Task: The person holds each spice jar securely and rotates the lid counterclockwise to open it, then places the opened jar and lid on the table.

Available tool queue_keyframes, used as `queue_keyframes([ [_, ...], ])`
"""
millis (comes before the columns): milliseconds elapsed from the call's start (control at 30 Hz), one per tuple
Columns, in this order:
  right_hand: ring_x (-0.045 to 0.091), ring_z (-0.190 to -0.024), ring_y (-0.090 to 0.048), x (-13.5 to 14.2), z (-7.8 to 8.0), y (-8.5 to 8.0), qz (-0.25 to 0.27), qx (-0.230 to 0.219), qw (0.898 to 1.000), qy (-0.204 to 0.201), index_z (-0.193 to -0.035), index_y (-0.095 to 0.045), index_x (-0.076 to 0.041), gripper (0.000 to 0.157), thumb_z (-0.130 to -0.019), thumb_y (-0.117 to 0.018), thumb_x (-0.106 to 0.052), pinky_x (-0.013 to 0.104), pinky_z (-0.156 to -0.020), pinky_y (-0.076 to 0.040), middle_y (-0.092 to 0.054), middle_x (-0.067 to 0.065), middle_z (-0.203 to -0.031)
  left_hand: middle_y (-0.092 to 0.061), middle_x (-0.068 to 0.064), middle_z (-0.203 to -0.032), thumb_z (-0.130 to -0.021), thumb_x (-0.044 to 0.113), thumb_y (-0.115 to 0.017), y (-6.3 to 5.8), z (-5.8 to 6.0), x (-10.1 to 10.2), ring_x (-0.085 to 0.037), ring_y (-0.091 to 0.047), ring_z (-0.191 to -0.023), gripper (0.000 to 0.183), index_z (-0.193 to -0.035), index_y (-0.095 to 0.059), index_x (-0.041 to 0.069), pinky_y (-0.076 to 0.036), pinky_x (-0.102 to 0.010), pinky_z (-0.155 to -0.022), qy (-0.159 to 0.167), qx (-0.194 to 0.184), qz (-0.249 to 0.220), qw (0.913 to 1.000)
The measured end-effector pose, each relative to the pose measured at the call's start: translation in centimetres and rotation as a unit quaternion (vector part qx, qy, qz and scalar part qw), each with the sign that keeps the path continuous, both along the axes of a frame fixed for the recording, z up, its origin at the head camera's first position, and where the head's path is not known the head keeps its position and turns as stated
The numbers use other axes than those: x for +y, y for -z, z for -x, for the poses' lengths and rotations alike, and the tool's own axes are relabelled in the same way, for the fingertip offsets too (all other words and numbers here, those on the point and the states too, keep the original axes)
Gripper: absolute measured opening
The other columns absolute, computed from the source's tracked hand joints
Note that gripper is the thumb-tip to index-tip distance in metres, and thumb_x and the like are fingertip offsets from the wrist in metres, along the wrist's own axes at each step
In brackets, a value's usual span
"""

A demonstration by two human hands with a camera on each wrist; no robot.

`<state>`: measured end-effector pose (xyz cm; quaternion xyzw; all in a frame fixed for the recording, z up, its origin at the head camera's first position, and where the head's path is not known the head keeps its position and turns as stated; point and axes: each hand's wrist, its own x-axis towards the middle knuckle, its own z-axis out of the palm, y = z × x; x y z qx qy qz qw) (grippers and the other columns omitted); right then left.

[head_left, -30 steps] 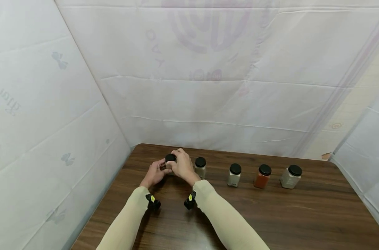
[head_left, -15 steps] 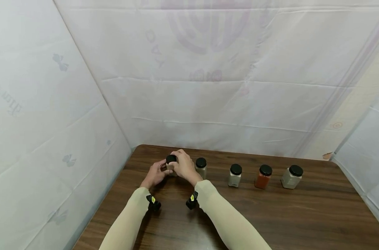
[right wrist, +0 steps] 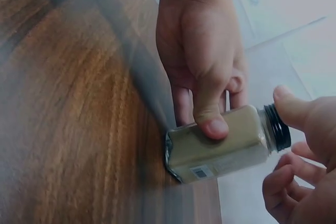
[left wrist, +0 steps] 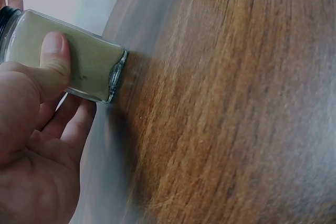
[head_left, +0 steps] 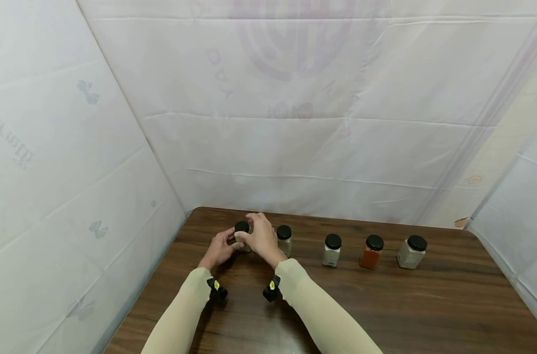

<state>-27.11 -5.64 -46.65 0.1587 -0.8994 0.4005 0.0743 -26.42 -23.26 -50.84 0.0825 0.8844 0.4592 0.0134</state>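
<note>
A square glass jar (right wrist: 236,153) of greenish-tan powder stands at the table's far left, with a black screw lid (right wrist: 278,129) on it. My left hand (head_left: 220,248) grips the jar's body; in the left wrist view its thumb (left wrist: 55,59) lies across the glass. Around the lid is my right hand (head_left: 263,241), its thumb (right wrist: 291,111) right at the lid's edge. The other right fingers (right wrist: 283,187) are bent and stand off from the lid, with a gap showing. A barcode label shows low on the jar in the right wrist view.
Just right of my right hand stands another black-lidded jar (head_left: 284,241), partly hidden by it. Further right are a pale jar (head_left: 331,255), an orange-red jar (head_left: 370,256) and a whitish jar (head_left: 411,255). The brown wooden table (head_left: 428,305) meets white sheeting behind and at both sides.
My right hand's fingers have loosened and spread from the lid, which they covered more closely before. The left hand and the jar have stayed in place.
</note>
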Motion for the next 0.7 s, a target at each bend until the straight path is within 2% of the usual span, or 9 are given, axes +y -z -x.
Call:
queue_keyframes([
  [133,0.017,-0.094,-0.065,-0.30,-0.30,0.13,0.014,0.004,1.000,0.021,-0.132,-0.066,-0.017,0.057,-0.086,-0.083,-0.045,0.031,-0.071,-0.055,-0.063,-0.001,-0.118,-0.053,-0.027,-0.147,-0.098,0.010,-0.071,-0.13,-0.11,-0.03,-0.040,-0.053,-0.134,0.063,-0.152,-0.042,-0.007,-0.043,-0.056,-0.109,-0.008,0.000,0.005,1.0000],
  [267,0.017,-0.089,-0.065,-0.58,-0.38,0.47,0.024,0.003,0.999,0.031,-0.127,-0.069,-0.016,0.054,-0.085,-0.084,-0.046,0.029,-0.065,-0.053,-0.064,-0.001,-0.115,-0.054,-0.023,-0.147,-0.098,0.010,-0.071,-0.02,-0.12,0.01,-0.039,-0.054,-0.134,0.060,-0.151,-0.047,-0.002,-0.044,-0.056,-0.109,-0.002,0.007,0.000,1.0000],
  [500,0.019,-0.090,-0.066,-0.82,-0.32,0.75,0.036,0.008,0.998,0.049,-0.120,-0.071,-0.016,0.045,-0.086,-0.085,-0.041,0.033,-0.067,-0.056,-0.065,0.000,-0.112,-0.060,-0.021,-0.142,-0.097,0.011,-0.072,0.24,-0.02,0.04,-0.036,-0.056,-0.133,0.060,-0.151,-0.048,-0.001,-0.044,-0.054,-0.109,-0.001,0.004,-0.009,1.0000],
  [700,0.018,-0.087,-0.064,-0.91,-0.34,0.67,0.039,0.002,0.998,0.045,-0.122,-0.071,-0.016,0.042,-0.088,-0.083,-0.039,0.033,-0.066,-0.054,-0.064,0.000,-0.111,-0.058,-0.021,-0.144,-0.098,0.010,-0.071,0.27,0.09,0.01,-0.035,-0.055,-0.134,0.060,-0.152,-0.047,0.000,-0.043,-0.053,-0.110,0.000,0.004,-0.015,0.9999],
])
